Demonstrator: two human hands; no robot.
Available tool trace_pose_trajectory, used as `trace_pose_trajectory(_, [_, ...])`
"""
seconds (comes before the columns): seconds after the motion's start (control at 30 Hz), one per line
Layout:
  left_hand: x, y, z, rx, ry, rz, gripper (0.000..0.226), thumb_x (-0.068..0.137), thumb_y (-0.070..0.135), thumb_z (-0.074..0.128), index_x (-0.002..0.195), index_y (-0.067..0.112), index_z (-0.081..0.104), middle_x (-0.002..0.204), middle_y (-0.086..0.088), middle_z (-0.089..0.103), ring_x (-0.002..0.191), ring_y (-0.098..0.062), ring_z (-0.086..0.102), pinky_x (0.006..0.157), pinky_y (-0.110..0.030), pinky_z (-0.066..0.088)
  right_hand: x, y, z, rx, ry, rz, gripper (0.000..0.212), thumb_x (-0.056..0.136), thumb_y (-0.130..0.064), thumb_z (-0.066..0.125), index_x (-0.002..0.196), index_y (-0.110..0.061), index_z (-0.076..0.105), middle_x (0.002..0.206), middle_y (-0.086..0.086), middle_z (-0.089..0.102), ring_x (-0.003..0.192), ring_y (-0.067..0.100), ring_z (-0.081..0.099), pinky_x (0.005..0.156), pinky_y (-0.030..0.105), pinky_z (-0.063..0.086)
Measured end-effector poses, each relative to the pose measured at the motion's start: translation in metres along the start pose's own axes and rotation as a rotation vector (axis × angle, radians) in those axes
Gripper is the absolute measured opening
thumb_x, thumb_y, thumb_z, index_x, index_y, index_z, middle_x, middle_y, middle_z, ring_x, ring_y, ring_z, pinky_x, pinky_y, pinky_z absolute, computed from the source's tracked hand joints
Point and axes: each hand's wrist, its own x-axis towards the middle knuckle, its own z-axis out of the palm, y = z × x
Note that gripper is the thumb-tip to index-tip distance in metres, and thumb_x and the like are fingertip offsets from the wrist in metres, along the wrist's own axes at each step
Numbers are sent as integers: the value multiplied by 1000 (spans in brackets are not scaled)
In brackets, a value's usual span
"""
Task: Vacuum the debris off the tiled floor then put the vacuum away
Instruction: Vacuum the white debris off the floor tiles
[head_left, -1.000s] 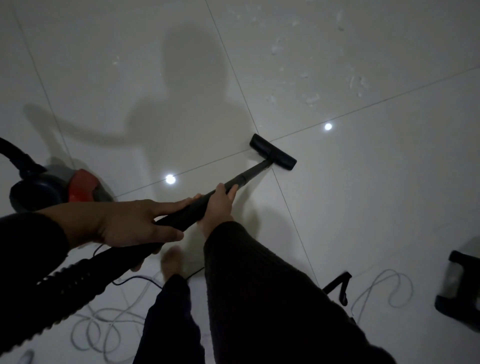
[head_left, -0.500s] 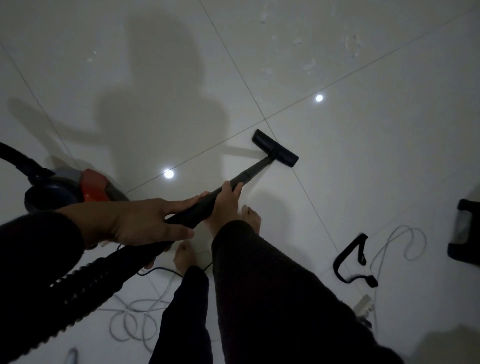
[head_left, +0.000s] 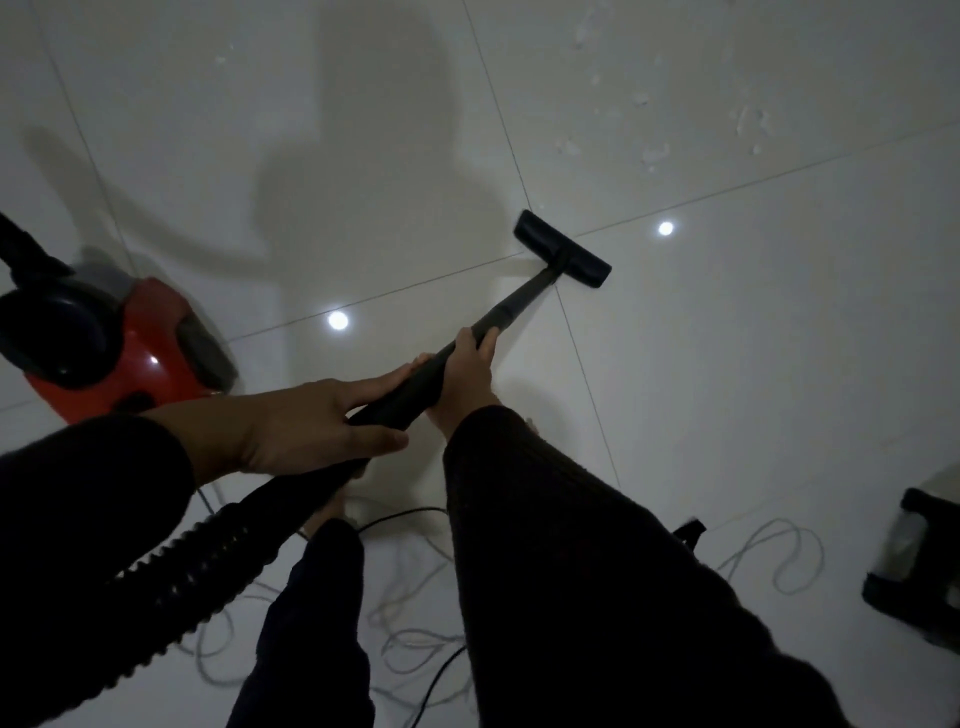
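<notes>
A black vacuum wand (head_left: 511, 305) runs from my hands to a flat black floor head (head_left: 562, 248), which sits on the pale tiled floor (head_left: 753, 364) where tile seams cross. My left hand (head_left: 311, 423) grips the wand's near end, where the ribbed black hose (head_left: 208, 556) joins it. Farther down the wand, my right hand (head_left: 465, 379) grips the tube. White debris flecks (head_left: 654, 153) lie scattered on the tile beyond the head, at the upper right. The red and black vacuum body (head_left: 119, 348) sits on the floor at the left.
Loose pale and black cords (head_left: 410, 613) coil on the floor around my legs and bare feet. A cord loop (head_left: 779, 551) lies at the right. A dark boxy object (head_left: 919, 561) stands at the right edge. Two ceiling-light reflections shine on the tiles.
The floor head has moved forward toward the debris. The vacuum body shows more fully and closer at the left. Both hands keep their hold on the wand.
</notes>
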Motion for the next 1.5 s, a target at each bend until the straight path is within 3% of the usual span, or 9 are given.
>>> trace_pose_trajectory(0.1, [15, 17, 18, -81, 32, -22, 68, 92, 34, 52, 125, 64, 2, 80, -3, 66, 46, -3, 64, 48, -11, 46, 13, -25, -15, -97, -52, 5, 55, 102, -32, 42, 147, -52, 18, 116, 13, 50, 68, 17, 53, 68, 35, 54])
trace_pose_trajectory(0.2, [35, 37, 35, -96, 101, -12, 65, 90, 38, 52, 118, 69, 2, 90, 0, 69, 65, -9, 69, 55, -11, 48, 23, -54, -32, -169, -112, 19, 55, 103, -32, 40, 149, -50, 16, 122, 14, 49, 71, 17, 53, 69, 35, 54])
trace_pose_trajectory(0.27, [50, 51, 46, -155, 135, -7, 65, 89, 38, 53, 116, 71, 5, 80, -1, 68, 70, -15, 69, 55, -13, 48, 31, -75, -42, -203, -141, 28, 56, 103, -31, 40, 148, -51, 15, 124, 13, 48, 71, 18, 52, 68, 35, 54])
trace_pose_trajectory(0.47, [87, 94, 70, -362, 156, 36, 65, 91, 30, 54, 106, 75, 10, 72, -8, 63, 49, -17, 63, 49, -20, 50, 58, -125, -67, -297, -145, 23, 54, 103, -31, 41, 148, -52, 18, 110, 7, 46, 77, 20, 54, 75, 37, 55])
trace_pose_trajectory(0.7, [118, 113, 78, -357, 213, 57, 66, 92, 33, 52, 122, 68, 4, 84, -8, 68, 57, -16, 68, 52, -16, 51, 81, -158, -72, -361, -155, 16, 54, 103, -32, 41, 148, -51, 18, 126, 13, 45, 75, 19, 52, 63, 33, 52])
trace_pose_trajectory(0.9, [134, 125, 52, -349, 256, 92, 63, 94, 31, 50, 114, 69, 5, 77, 19, 48, 45, 5, 60, 54, -13, 44, 100, -177, -47, -368, -176, 9, 54, 103, -31, 42, 147, -52, 19, 132, 13, 42, 74, 20, 53, 62, 32, 51])
trace_pose_trajectory(1.17, [157, 135, 2, -502, 259, 84, 68, 92, 31, 52, 115, 76, 6, 74, -8, 62, 47, -15, 63, 53, -26, 53, 126, -208, 8, -424, -181, -9, 65, 102, -32, 44, 149, -53, 5, 134, 13, 43, 68, 19, 52, 58, 32, 51])
trace_pose_trajectory(1.3, [158, 142, -24, -543, 224, 68, 75, 93, 29, 53, 134, 65, 1, 77, -13, 62, 49, -23, 63, 53, -31, 54, 126, -223, 34, -452, -184, 0, 65, 101, -33, 45, 149, -52, 6, 136, 15, 44, 67, 17, 52, 59, 31, 53])
trace_pose_trajectory(1.5, [164, 158, -68, -448, 253, 93, 73, 93, 32, 51, 138, 61, 1, 77, -5, 61, 44, -5, 61, 51, -21, 51, 127, -250, 69, -453, -197, -3, 64, 102, -32, 45, 150, -50, 6, 128, 10, 43, 71, 19, 53, 62, 31, 54])
